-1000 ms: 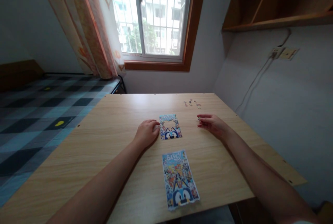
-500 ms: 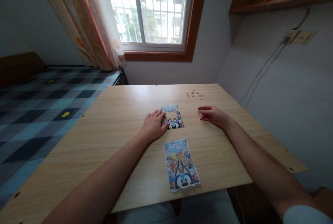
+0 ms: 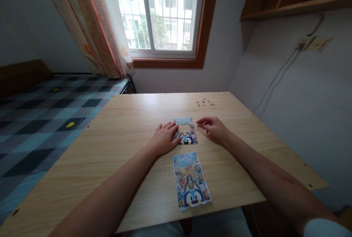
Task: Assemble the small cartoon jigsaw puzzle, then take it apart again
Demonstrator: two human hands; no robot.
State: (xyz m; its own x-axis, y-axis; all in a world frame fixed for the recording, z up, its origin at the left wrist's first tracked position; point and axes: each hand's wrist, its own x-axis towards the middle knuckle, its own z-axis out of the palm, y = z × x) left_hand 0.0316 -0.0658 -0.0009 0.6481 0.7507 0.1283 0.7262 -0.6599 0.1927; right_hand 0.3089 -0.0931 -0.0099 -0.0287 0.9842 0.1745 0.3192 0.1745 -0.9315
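A partly assembled jigsaw puzzle (image 3: 193, 132) lies flat on the table, with a bare gap in its middle and a blue dog's face along its lower edge. My left hand (image 3: 165, 137) rests with fingers spread on the puzzle's left edge and the wood beside it. Just right of the puzzle, my right hand (image 3: 213, 128) pinches a small puzzle piece (image 3: 197, 125) between thumb and forefinger. Nearer me lies a printed reference picture (image 3: 191, 180) of the same design, its bottom edge torn. Several loose puzzle pieces (image 3: 204, 102) are scattered toward the far side.
The wooden table (image 3: 123, 127) stands below a barred window (image 3: 170, 17). A bed with a checked cover (image 3: 68, 108) is on the left. On the right wall are a power socket (image 3: 306, 42) with a hanging cable and a wooden shelf (image 3: 310, 4).
My right hand has moved left with the puzzle piece, closer to the puzzle's right edge. My left hand stays on the puzzle. The view has tilted slightly upward.
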